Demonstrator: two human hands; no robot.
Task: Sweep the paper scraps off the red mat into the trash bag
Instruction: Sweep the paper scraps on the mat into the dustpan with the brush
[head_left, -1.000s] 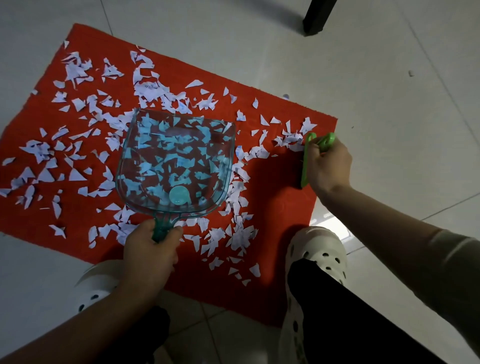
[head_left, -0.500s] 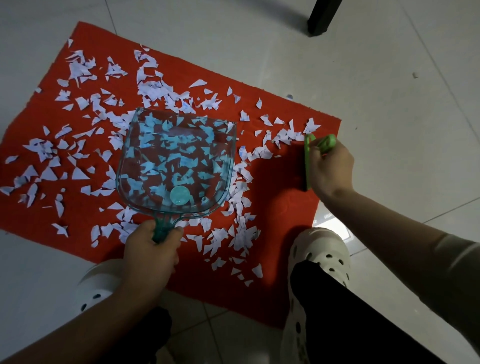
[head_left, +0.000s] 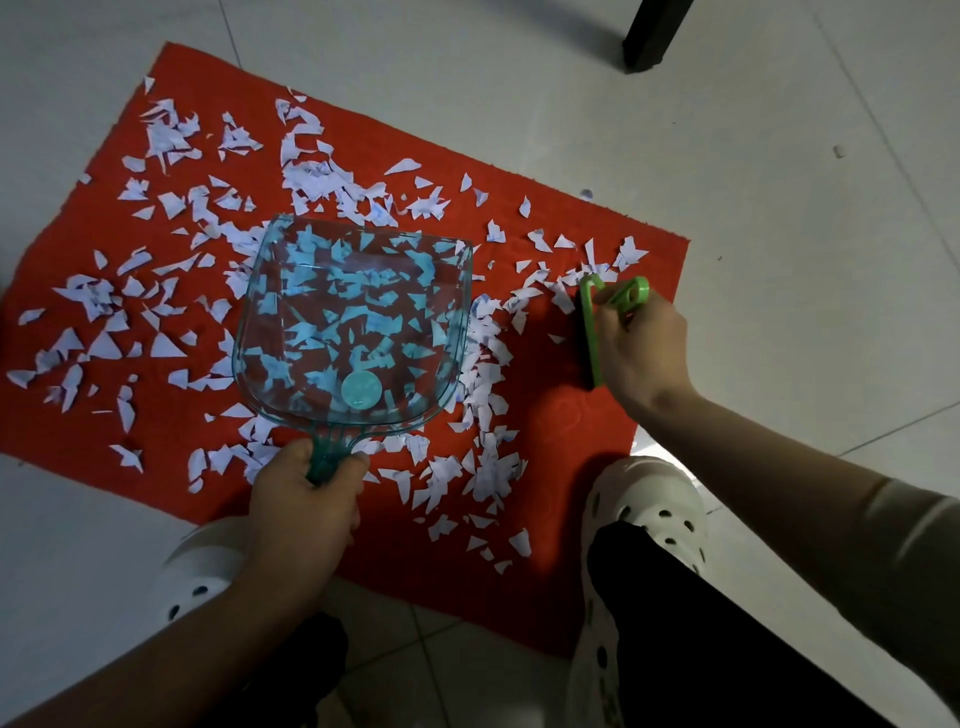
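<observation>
Dark leg (head_left: 649, 36), perhaps a table's, at one o'clock, scraps (head_left: 165, 346) littering red mat (head_left: 561, 426), left hand (head_left: 301, 509) gripping teal dustpan (head_left: 353, 322), right hand (head_left: 641, 348) clasping green brush (head_left: 589, 332).

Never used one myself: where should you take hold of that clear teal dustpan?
Grip the dustpan by its narrow handle, coming from the near side, as the left hand does: the handle juts toward the person, while the wide open lip faces away.

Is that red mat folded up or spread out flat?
Spread flat. The red mat lies open on the tiled floor, no fold showing, with paper scraps scattered across it.
</observation>
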